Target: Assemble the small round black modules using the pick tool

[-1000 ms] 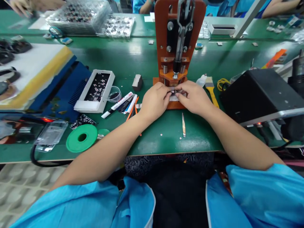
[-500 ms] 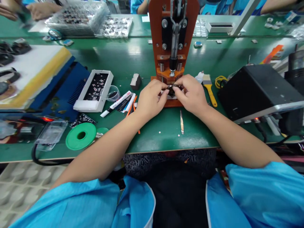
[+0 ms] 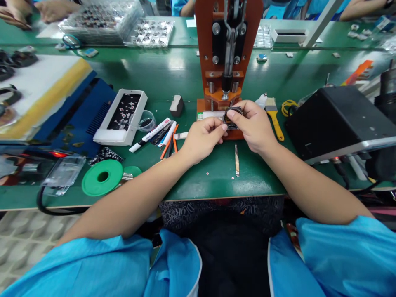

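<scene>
A small dark round case (image 3: 230,118) is tilted up in front of the orange press (image 3: 204,53). My right hand (image 3: 255,126) pinches it between thumb and fingers at its right side. My left hand (image 3: 204,138) is at the case's lower left edge, its thumb and fingertips pressed together; whether they grip the rim or some tiny part is too small to tell. Behind the hands, a pale block (image 3: 213,115) shows on the press base. Metal tweezers (image 3: 236,161) lie on the green bench just below the hands.
Left stand a white tray of tiny parts (image 3: 103,135), a clear cup (image 3: 147,121), pens (image 3: 150,134) and a green spool (image 3: 89,180). Right are a yellow-handled brush (image 3: 276,123) and a black box (image 3: 328,119). Across the bench, other people's hands (image 3: 55,10) show.
Both hands have come slightly back from the press. The round case is now tilted up and more visible. My left hand has moved down and right, uncovering the pale block on the base.
</scene>
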### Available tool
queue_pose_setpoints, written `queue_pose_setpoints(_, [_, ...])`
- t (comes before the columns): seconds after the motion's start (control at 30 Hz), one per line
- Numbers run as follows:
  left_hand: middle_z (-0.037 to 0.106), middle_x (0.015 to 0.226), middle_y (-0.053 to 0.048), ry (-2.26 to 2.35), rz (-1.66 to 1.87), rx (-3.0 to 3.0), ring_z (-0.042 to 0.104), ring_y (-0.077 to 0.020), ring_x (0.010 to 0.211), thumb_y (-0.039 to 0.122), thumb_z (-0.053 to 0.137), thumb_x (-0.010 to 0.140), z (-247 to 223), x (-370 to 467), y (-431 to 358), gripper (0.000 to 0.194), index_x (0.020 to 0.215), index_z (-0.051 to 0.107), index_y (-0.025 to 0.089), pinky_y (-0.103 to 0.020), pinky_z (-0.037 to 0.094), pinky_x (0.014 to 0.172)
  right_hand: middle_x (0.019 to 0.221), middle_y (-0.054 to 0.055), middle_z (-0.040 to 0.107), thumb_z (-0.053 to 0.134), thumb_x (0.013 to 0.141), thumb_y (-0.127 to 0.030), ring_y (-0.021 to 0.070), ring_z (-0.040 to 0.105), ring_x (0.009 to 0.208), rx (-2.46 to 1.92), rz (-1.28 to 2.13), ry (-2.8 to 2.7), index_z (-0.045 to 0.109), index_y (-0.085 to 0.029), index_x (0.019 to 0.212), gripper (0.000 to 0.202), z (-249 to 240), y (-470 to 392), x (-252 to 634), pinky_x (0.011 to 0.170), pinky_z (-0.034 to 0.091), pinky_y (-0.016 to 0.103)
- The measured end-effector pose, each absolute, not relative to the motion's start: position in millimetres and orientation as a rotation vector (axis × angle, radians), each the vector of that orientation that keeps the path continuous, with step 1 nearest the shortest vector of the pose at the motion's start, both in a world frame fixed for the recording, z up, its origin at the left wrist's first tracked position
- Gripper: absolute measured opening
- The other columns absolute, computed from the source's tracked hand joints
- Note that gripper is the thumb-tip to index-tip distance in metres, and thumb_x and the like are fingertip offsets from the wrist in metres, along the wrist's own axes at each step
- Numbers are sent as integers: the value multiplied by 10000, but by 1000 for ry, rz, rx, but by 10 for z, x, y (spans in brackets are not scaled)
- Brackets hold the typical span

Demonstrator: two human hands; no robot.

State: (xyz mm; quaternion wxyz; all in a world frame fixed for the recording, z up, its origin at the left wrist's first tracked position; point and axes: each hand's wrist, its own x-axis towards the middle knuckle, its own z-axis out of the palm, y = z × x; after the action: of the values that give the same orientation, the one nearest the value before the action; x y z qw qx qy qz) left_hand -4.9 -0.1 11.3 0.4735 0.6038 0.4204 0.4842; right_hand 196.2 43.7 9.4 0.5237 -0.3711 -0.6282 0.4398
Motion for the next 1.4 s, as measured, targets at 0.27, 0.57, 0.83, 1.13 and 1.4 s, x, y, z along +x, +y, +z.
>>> queue_pose_setpoints(0.27, [787, 847, 39, 1056, 1320, 1398, 738, -102, 691, 102, 906, 1156, 236, -74, 0, 219, 1015, 792, 226, -195, 591, 635, 956, -9, 789, 1089, 792, -1026, 225, 715, 932, -865, 1148, -1581, 780, -288, 945, 814, 164, 385, 1983, 903, 628, 399])
queue_pose_setpoints(0.57, [748, 789, 71, 1078, 1288, 956, 808, -91, 658, -60, 641, 1225, 437, 120, -53, 393, 951, 688, 219, -179, 672, 655, 1008, -3, 784, 1191, 714, -944, 207, 703, 889, -857, 1303, -1394, 727, -299, 974, 837, 184, 348, 1937, 806, 648, 360])
queue_pose_setpoints(0.83, [808, 890, 42, 1057, 1317, 1188, 879, -132, 786, 281, 949, 1214, 267, -22, 42, 319, 1000, 717, 233, -211, 719, 722, 1004, -5, 788, 1193, 873, -760, 220, 765, 928, -846, 1393, -1365, 716, -305, 972, 667, 182, 332, 1941, 875, 697, 388])
queue_pose_setpoints(1.13, [821, 914, 21, 961, 1314, 1353, 832, -135, 747, 500, 960, 1200, -49, -117, 196, 351, 1055, 744, 264, -230, 699, 674, 1021, 10, 819, 1176, 832, -849, 260, 811, 981, -758, 1470, -1371, 731, -306, 987, 718, 186, 314, 1919, 995, 745, 466])
queue_pose_setpoints(1.4, [798, 905, 3, 843, 1362, 1492, 805, -159, 722, 834, 917, 1157, -178, -165, 267, 585, 1067, 751, 280, -289, 716, 671, 1013, 18, 837, 1168, 847, -839, 295, 833, 1022, -746, 1491, -1381, 758, -315, 1004, 683, 221, 300, 1919, 1051, 756, 512])
